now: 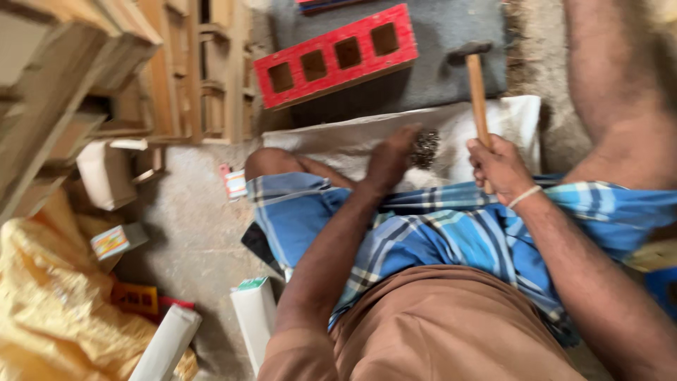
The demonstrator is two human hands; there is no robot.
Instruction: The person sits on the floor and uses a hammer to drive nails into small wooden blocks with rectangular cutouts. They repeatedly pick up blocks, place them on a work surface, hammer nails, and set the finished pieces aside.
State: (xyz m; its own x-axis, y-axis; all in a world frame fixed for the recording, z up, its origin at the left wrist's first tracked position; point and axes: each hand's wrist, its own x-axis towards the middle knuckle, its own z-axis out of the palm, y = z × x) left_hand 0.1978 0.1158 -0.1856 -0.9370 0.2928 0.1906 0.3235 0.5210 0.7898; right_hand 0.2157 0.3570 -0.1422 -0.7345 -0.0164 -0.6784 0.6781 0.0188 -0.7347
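Person sits on the floor [190,233], blue checked cloth [437,233] over the lap, legs folded so the work lies right in front. Right hand [499,168], center right of frame, is wrapped tight round the wooden handle of a hammer [477,92], gripped low on the handle, head pointing up toward the top of frame, which gives swing room. Left hand [391,159], center of frame, reaches forward with fingers curled down toward a small dark pile of nails [424,148]; blurred, so I cannot tell if it has pinched any or is only touching the pile. The nails lie on a white sack [338,141] spread just beyond the knees, probably to keep them together and off the dirt. Red wooden frame with four square holes [335,53] lies on a grey mat [451,35] at top center, beyond the sack, within arm's reach. Stacked bare wooden frames [190,70] upper left, yellow plastic sheet [42,303] lower left, small white boxes [254,314] near the left elbow.
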